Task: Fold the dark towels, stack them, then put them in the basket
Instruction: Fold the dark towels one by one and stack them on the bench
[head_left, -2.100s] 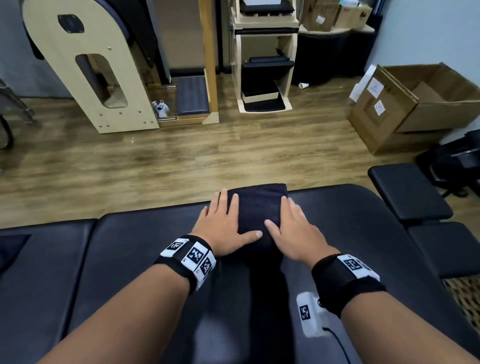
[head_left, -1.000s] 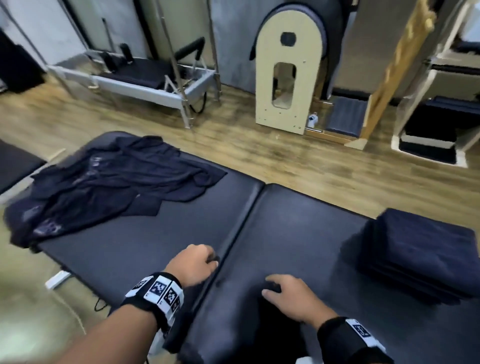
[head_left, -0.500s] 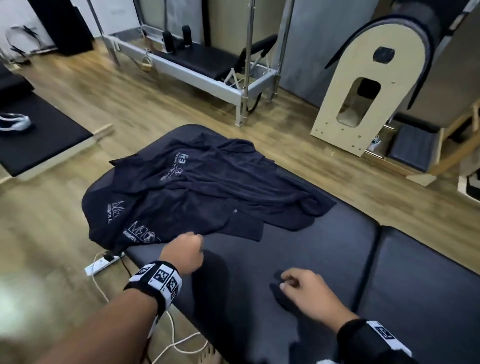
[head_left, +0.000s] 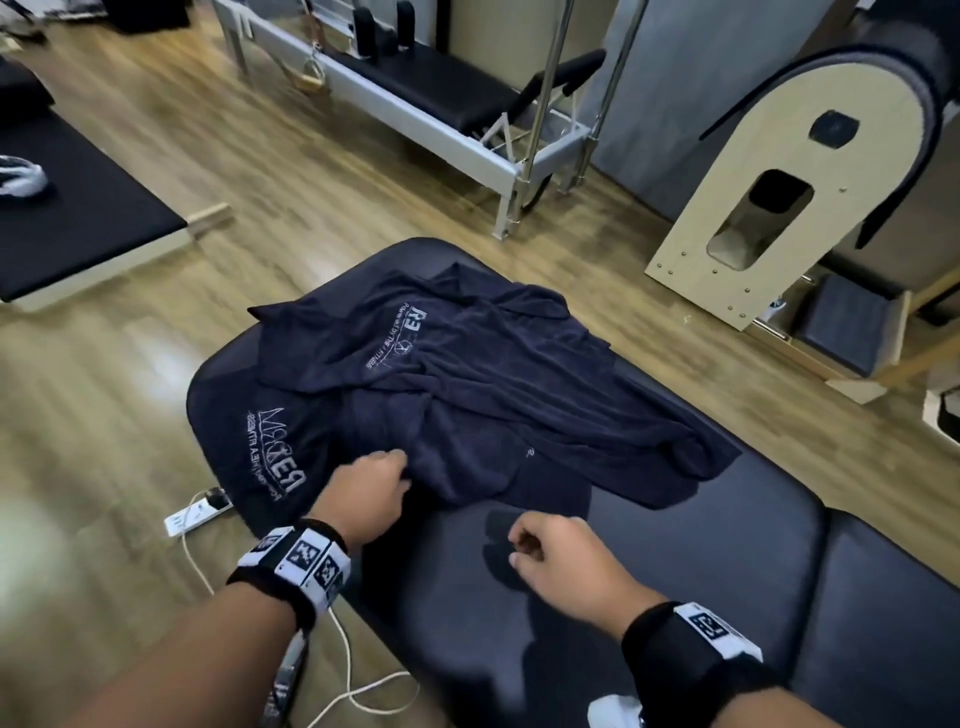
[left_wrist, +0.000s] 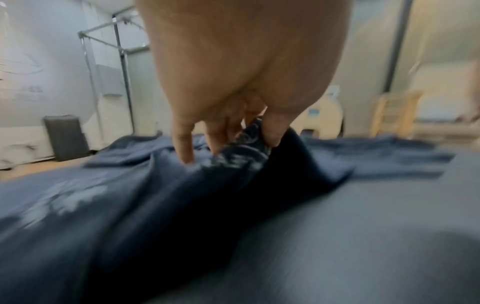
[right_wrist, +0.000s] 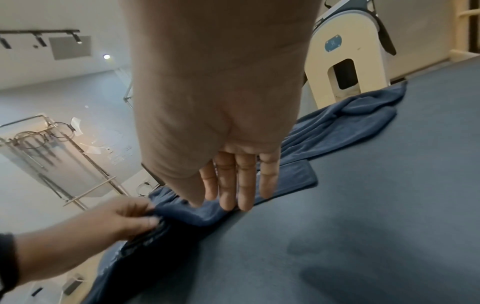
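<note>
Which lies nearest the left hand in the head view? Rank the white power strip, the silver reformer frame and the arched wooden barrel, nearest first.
From the left hand, which pinches the crumpled dark towels:
1. White power strip, on the floor just to its left.
2. Silver reformer frame, across the floor, straight ahead.
3. Arched wooden barrel, far right, beyond the padded table.

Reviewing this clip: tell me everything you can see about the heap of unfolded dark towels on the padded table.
The unfolded dark towels are navy terry cloth with pale printed logos, lying crumpled and overlapping at the far end of the black padded table, one edge draping over the table's side. How many there are cannot be told. The left hand pinches a fold at the near edge, lifting it slightly. The right hand hovers just short of the heap, holding nothing.
</note>
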